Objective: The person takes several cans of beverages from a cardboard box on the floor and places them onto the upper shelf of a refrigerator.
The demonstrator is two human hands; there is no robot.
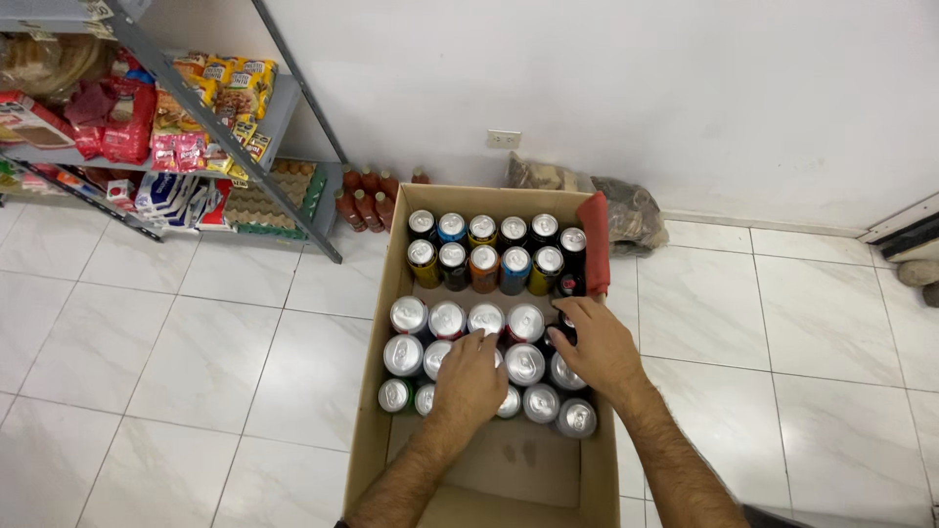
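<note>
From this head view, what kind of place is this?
Probably a small shop's stockroom or back corner. A grey metal shelf rack holds packaged snacks and egg trays, red sauce bottles stand on the white tiled floor, and both hands rest on cans in an open brown cardboard box.

Bright, even overhead light — soft shadows, sharp focus, slight wide-angle bending at edges.

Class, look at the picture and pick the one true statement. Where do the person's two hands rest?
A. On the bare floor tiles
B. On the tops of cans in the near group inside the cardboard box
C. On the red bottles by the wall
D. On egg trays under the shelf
B: the left hand and right hand both lie on silver can tops inside the cardboard box.
</note>
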